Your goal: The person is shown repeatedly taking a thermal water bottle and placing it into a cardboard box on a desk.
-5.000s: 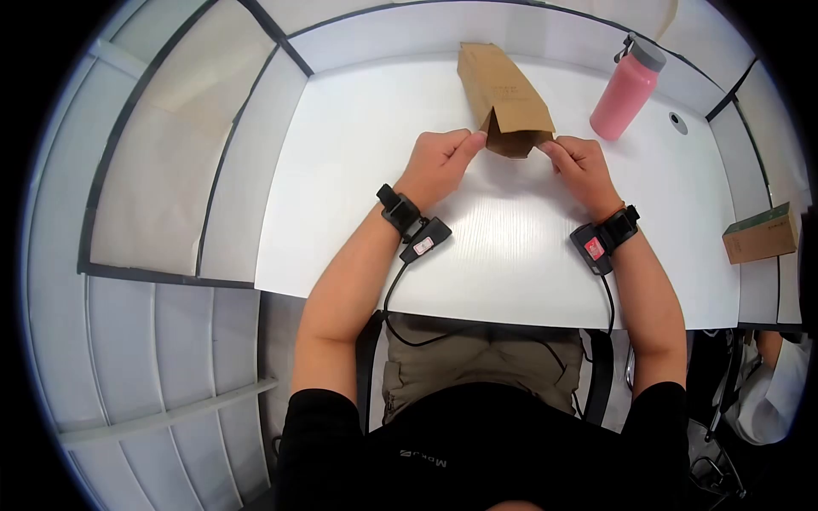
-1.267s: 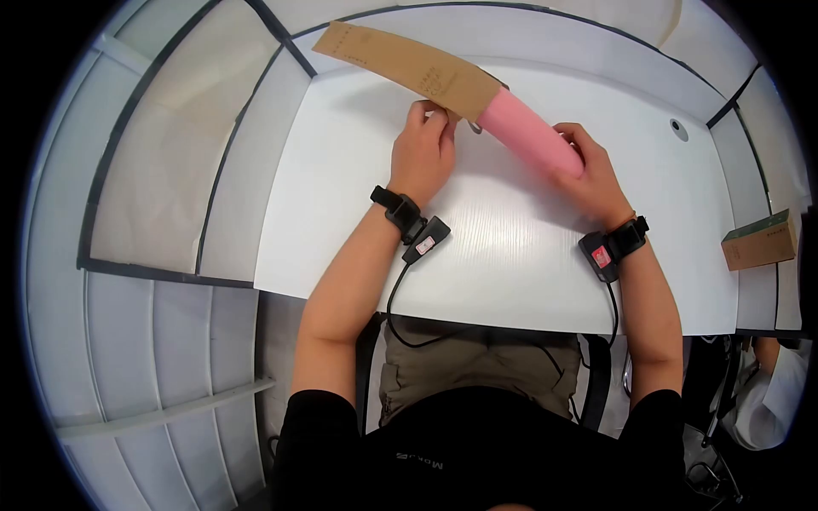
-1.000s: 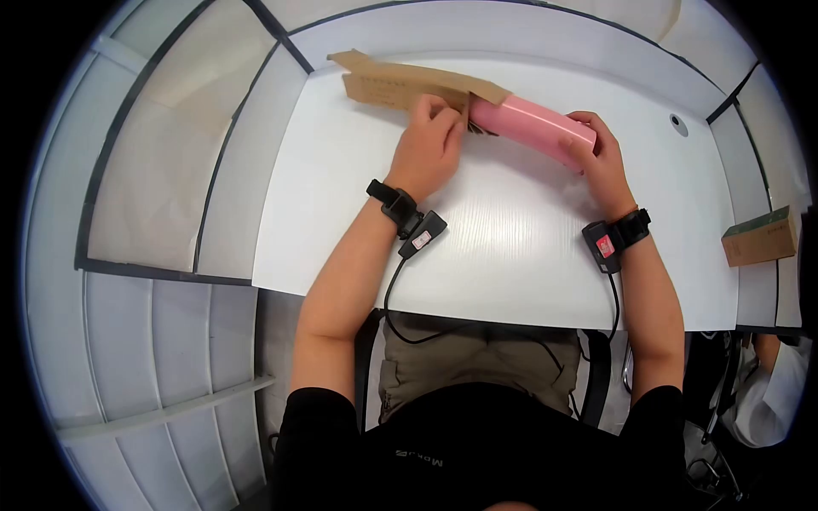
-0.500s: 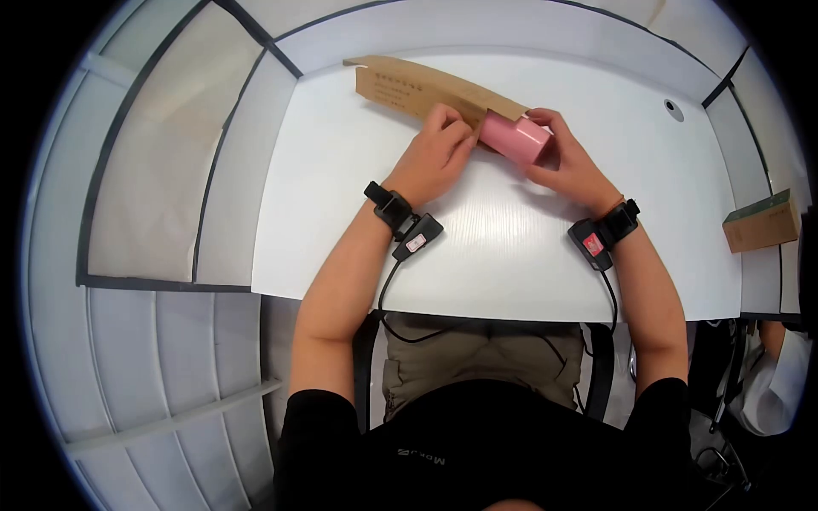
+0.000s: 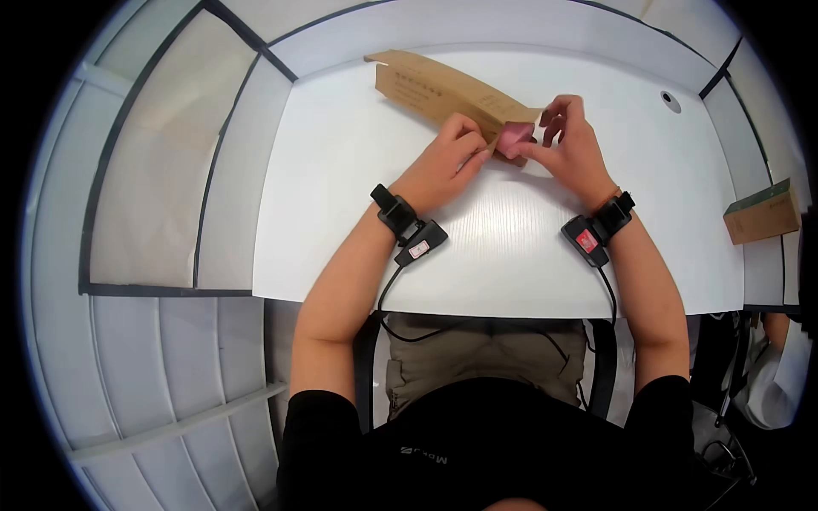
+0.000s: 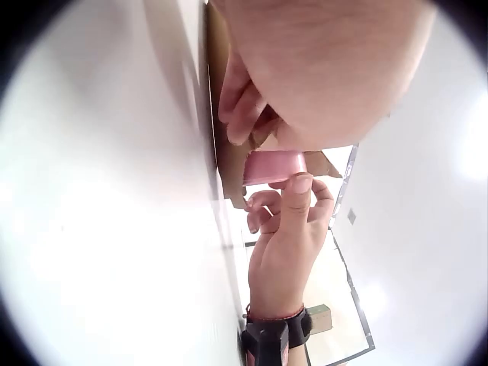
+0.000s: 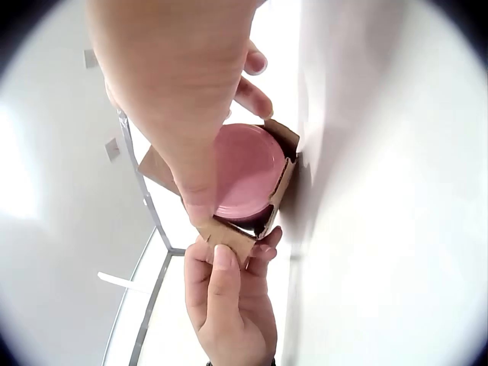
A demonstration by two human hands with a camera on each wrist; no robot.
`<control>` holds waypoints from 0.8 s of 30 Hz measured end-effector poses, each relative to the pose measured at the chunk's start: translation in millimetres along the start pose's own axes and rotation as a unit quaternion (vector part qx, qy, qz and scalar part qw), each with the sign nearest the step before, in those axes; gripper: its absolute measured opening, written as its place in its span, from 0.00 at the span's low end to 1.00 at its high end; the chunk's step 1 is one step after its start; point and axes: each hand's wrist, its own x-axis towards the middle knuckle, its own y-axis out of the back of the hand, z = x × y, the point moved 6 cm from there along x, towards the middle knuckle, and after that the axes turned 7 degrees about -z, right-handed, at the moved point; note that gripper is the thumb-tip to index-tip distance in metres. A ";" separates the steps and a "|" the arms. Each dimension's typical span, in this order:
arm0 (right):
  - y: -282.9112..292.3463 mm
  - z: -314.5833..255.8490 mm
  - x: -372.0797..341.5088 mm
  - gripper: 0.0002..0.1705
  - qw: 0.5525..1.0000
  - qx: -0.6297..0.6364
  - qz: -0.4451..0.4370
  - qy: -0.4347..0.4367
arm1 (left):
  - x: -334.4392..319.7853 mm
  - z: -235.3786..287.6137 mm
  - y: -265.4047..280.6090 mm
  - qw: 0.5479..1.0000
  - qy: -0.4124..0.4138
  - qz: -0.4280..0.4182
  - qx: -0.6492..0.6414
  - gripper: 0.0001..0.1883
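Observation:
A brown cardboard box lies slantwise on the white table, its open end toward my right hand. Inside it is a pink bottle; only its bottom end shows at the mouth, and the box hides the rest. My left hand pinches a flap at the box's opening between thumb and fingers. At the bottle's base is my right hand, thumb against the end and the other fingers spread loosely beside the mouth. The right wrist view shows the round pink base framed by the box's edges.
A small green and brown box stands at the table's right edge. Near the back right corner is a round cable hole in the tabletop. White panels enclose the table, and cables hang from both wrist cameras.
Five seconds ago both hands held the box's mouth and the bottle stood upright at right. Since then the bottle has slid into the box, and my right fingers have loosened from around it.

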 end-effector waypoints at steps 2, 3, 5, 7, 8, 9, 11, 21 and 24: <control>0.8 -2.8 -0.9 0.46 0.995 0.085 0.040 0.038 | 0.4 -0.7 -1.4 1.000 0.005 -0.002 -0.006 0.06; -2.6 0.4 -0.8 0.44 0.991 0.128 0.013 0.031 | -0.4 -1.4 -1.3 1.000 0.007 0.004 -0.011 0.06; -6.8 8.1 0.2 0.41 0.976 0.214 -0.042 0.018 | -1.5 -2.9 -0.1 1.000 0.011 0.013 -0.021 0.07; -7.5 10.1 0.9 0.39 0.980 0.175 -0.093 0.012 | -0.8 -5.4 -1.8 0.999 0.026 -0.003 -0.031 0.07; -8.9 10.3 1.5 0.38 0.980 0.156 -0.120 0.009 | -0.4 -6.5 -2.4 0.999 0.034 -0.010 -0.036 0.07; -8.2 8.4 1.8 0.37 0.985 0.138 -0.099 0.038 | -0.2 -7.3 -3.4 0.999 0.036 -0.019 -0.030 0.07; -10.1 4.9 0.8 0.35 0.989 0.101 -0.058 0.095 | 0.1 -9.6 -6.3 0.998 0.041 -0.035 -0.019 0.07; -18.1 1.6 10.4 0.34 0.988 0.131 -0.059 0.062 | 2.4 -10.2 -9.2 0.995 0.081 -0.062 -0.002 0.11; -18.6 0.4 10.8 0.34 0.986 0.139 -0.067 0.068 | 1.7 -10.0 -8.8 0.996 0.073 -0.050 -0.004 0.14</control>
